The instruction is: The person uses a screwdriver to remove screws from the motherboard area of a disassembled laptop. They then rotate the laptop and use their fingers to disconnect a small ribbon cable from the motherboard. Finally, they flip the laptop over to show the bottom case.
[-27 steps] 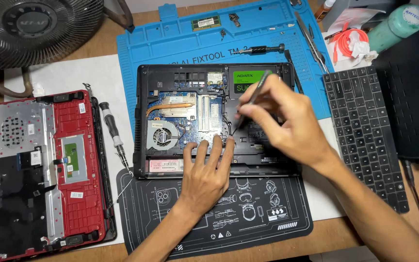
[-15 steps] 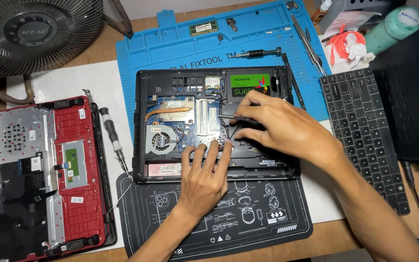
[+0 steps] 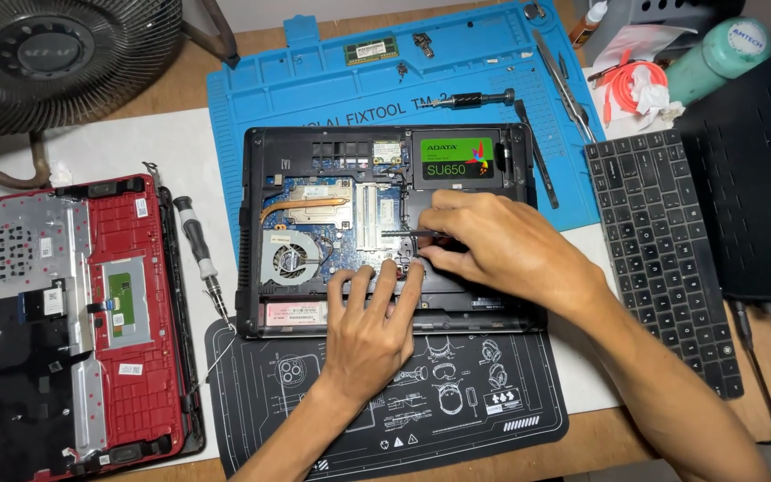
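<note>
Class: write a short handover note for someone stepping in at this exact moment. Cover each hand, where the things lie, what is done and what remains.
Left hand: fingertips pressed on the opened black laptop, front edge.
Right hand: pinching a thin dark tool over the board's middle.
Done: bottom cover off; fan and green-labelled drive exposed.
Left: the inner work and closing up.
A screwdriver lies left of the laptop.

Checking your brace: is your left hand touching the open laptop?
Touching. The head view shows the left hand lying flat with its fingertips pressed onto the open laptop at its front edge.
</note>
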